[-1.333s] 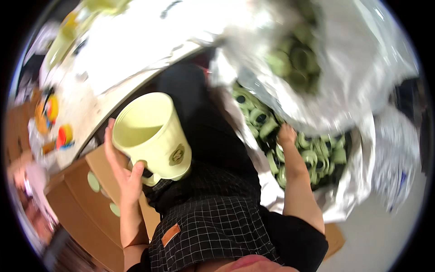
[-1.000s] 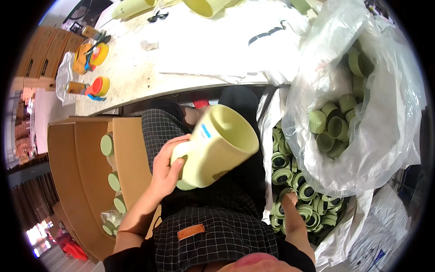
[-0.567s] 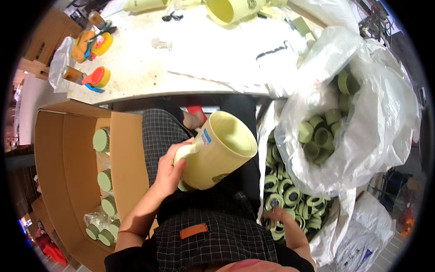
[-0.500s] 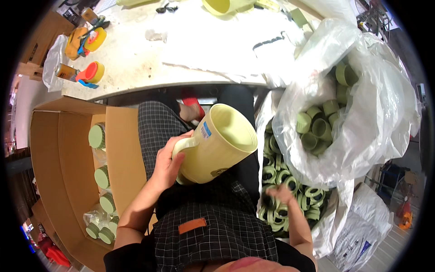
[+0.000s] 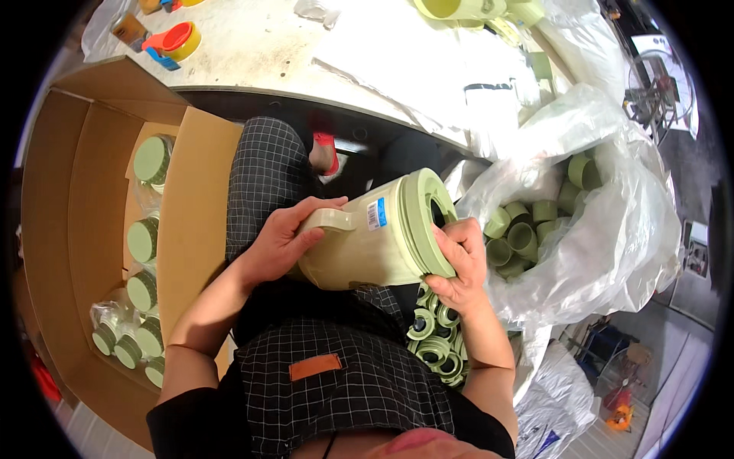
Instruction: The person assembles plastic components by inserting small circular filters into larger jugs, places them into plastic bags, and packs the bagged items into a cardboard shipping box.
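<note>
Above my lap a pale yellow-green plastic jug [image 5: 359, 249] lies tilted on its side, mouth to the right, with a blue and white sticker near its handle. My left hand [image 5: 284, 239] is closed round the handle [image 5: 330, 220]. Over the jug's mouth sits a green ring-shaped lid [image 5: 419, 218] with a dark opening in its middle. My right hand [image 5: 461, 264] grips the edge of this lid, thumb over its face and fingers curled at the rim. Whether the lid is fully seated cannot be seen. Below my right forearm lie several loose green ring lids [image 5: 432, 348].
A cardboard box [image 5: 200, 164] at my left holds several containers with green lids [image 5: 143, 239]. On the right, a clear plastic bag [image 5: 612, 252] holds green cups [image 5: 524, 240]. A white worktable [image 5: 256, 57] with tape rolls [image 5: 182, 40] and another jug [image 5: 447, 8] stands ahead.
My right hand has come up from the pile of rings with a green ring lid, now against the jug's mouth. The jug has tipped further onto its side, and the view has shifted.
</note>
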### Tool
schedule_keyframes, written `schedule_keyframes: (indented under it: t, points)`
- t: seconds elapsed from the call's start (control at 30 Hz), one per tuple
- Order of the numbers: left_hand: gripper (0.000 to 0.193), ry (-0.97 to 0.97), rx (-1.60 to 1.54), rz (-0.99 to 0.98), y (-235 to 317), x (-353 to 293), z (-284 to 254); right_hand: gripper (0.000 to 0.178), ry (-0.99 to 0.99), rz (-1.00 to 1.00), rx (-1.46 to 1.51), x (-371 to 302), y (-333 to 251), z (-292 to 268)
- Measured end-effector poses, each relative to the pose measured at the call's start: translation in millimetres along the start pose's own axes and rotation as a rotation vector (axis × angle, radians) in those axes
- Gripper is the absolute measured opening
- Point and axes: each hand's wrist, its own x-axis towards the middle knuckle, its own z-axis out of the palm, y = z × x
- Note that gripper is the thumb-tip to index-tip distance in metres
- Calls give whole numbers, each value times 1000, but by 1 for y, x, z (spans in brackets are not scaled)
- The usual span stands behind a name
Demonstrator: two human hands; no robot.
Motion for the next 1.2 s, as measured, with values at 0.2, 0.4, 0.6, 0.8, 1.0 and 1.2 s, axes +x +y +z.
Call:
schedule_keyframes:
  t: [0.2, 0.4, 0.6, 0.8, 1.0, 1.2]
  points:
    - [41, 93, 238, -16, 11, -11, 25, 54, -27, 176, -40, 5, -16, -1]
    - [51, 74, 405, 149, -5, -12, 28, 50, -157, 371, -71, 27, -36, -9]
    - [43, 134, 435, 103, 13, -18, 42, 60, -204, 511, 193, 11, -9, -14]
    - [54, 98, 541, 184, 8, -26, 50, 67, 65, 696, 485, 47, 109, -71]
    - [43, 55, 503, 214, 16, -26, 42, 66, -430, 940, 767, 48, 66, 5]
    - [4, 294, 664, 567, 51, 160, 6, 71, -352, 684, 720, 41, 101, 17]
